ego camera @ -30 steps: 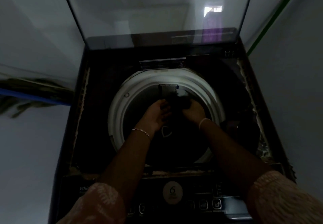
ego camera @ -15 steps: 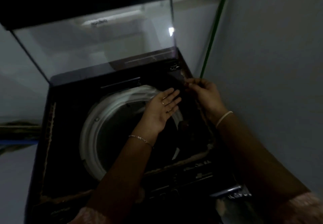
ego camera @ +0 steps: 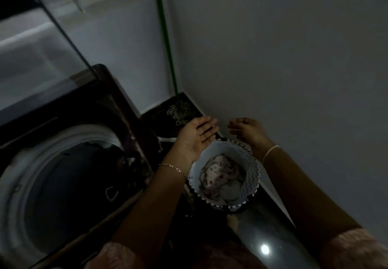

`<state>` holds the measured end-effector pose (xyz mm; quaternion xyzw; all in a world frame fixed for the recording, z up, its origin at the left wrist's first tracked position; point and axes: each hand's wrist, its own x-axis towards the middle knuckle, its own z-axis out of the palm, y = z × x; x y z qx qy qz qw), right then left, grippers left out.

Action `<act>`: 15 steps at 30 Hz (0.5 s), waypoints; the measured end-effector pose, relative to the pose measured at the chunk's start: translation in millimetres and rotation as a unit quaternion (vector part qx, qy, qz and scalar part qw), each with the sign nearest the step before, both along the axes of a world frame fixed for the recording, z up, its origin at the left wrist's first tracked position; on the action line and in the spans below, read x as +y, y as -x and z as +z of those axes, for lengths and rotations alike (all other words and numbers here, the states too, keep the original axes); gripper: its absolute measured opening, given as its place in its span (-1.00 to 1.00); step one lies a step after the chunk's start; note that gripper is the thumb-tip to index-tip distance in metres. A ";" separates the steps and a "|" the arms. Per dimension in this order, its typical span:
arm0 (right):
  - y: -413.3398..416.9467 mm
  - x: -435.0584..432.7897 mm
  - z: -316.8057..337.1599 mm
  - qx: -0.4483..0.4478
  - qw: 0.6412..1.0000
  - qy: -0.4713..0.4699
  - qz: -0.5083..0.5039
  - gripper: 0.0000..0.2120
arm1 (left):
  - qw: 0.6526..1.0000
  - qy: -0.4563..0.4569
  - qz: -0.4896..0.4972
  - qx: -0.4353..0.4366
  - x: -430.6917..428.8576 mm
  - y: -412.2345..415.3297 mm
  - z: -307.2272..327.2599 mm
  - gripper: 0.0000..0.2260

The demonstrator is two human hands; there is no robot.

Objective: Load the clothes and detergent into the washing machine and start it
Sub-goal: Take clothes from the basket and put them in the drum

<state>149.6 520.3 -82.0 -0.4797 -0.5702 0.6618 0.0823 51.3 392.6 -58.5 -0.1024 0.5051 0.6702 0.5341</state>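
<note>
The top-loading washing machine [ego camera: 69, 138] stands at the left, lid raised, with dark clothes [ego camera: 69, 176] lying in its drum. On the floor to its right sits a round laundry basket [ego camera: 251, 171] with a zigzag pattern, holding light spotted clothes [ego camera: 218, 176]. My left hand [ego camera: 195, 138] hovers palm up over the basket's near rim, fingers straight and holding nothing. Above the basket's far rim is my right hand [ego camera: 246, 131], its fingers loosely curled and nothing visible in them. No detergent is in view.
A grey wall [ego camera: 294, 58] runs close along the right. A green pole [ego camera: 165, 37] leans in the corner with a mop head [ego camera: 178, 111] at its foot. The dark shiny floor [ego camera: 262, 237] shows a light reflection.
Both hands have left the drum and moved right, over the basket beside the machine. The view has swung right and down with them.
</note>
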 end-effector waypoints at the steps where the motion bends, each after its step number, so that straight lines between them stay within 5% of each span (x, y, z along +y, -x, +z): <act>1: -9.7 9.7 -6.8 -0.007 1.000 0.009 -0.006 -0.75 | 1.000 0.007 0.000 -0.009 10.5 -6.2 -6.0 -0.78; 15: -66.8 56.5 -141.4 -0.124 0.988 0.070 0.067 -0.85 | 0.980 0.193 -0.006 -0.036 72.5 -41.6 -131.9 -0.63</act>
